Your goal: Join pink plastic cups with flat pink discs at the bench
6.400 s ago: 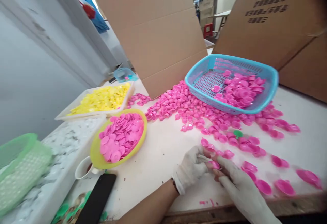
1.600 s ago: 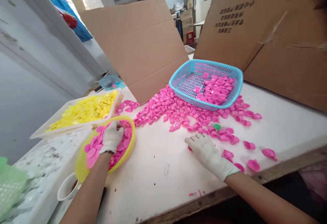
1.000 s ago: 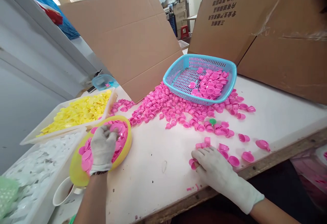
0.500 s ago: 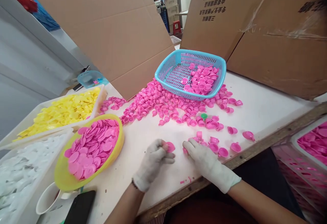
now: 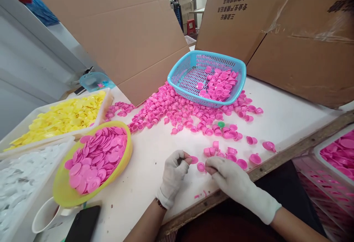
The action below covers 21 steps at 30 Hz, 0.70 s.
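Observation:
My left hand (image 5: 174, 175), in a white glove with bare fingertips, pinches a flat pink toy saucer (image 5: 194, 159) by its edge. Close beside it, my gloved right hand (image 5: 231, 177) has thumb and fingers closed on a small pink toy cup (image 5: 201, 167), whose round mouth faces me. Saucer and cup are held just apart above the white table. Several loose pink cups (image 5: 241, 164) lie just beyond my right hand. A larger heap of pink cups (image 5: 155, 109) spreads behind, with one green piece (image 5: 221, 124) among them.
A blue basket (image 5: 177, 91) of pink cups rests on the heap. At left are a yellow bowl (image 5: 128, 153) of pink saucers, trays of yellow pieces (image 5: 66, 115) and white pieces (image 5: 24, 179), a mug (image 5: 44, 216) and a phone (image 5: 84, 224). Cardboard (image 5: 298, 50) stands behind.
My left hand has turned and moved slightly right, bringing the saucer edge-on. The cup in my right hand now shows clear of the fingers, and that hand has shifted right.

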Motion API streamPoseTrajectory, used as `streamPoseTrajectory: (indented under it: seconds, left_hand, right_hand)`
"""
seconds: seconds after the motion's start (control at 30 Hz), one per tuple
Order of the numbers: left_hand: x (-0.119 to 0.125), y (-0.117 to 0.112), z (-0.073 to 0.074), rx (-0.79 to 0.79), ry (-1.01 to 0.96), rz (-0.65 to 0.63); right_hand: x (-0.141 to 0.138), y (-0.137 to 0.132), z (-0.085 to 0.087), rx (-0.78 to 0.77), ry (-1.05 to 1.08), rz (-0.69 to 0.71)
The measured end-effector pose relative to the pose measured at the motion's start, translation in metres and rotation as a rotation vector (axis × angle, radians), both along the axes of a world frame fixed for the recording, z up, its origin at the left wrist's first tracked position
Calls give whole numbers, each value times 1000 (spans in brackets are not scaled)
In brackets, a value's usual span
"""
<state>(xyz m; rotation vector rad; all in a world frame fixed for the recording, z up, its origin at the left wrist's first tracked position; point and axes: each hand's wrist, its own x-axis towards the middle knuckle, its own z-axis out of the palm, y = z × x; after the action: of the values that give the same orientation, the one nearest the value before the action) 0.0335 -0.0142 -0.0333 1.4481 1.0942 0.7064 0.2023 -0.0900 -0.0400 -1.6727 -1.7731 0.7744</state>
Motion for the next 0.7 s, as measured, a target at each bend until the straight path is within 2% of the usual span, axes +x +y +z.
streamPoseTrajectory:
  seconds: [0.07,0.13,0.2,0.27,0.33,0.4,0.47,0.53,0.7]
  left_hand:
    - [4,-3,5,181,-26,-61]
    - [9,-5,11,368,-59,-159]
    - [11,-6,16,437,-38,-198]
    - [10,-5,17,323,25,-161]
    - [9,-3,14,84,81,-146]
    - [8,-3,7,-155,106,-188]
    - [9,-3,-1,-296,126,-225]
    - [11,-3,-7,-347,137,-230]
    - [14,-2,-11,-363,141,-228]
  right_hand:
    - [2,7,8,-172,351,-96]
    - [2,16,14,-316,640,-106]
    - [2,24,14,-373,772,-125]
    - [1,28,9,-365,759,-194]
    - [-2,29,0,-344,654,-235]
    - [-6,28,-8,-311,495,-212]
    - [-10,27,-13,-286,326,-170]
    - [-12,28,-14,-322,255,-140]
    - [-12,31,-16,-472,389,-116]
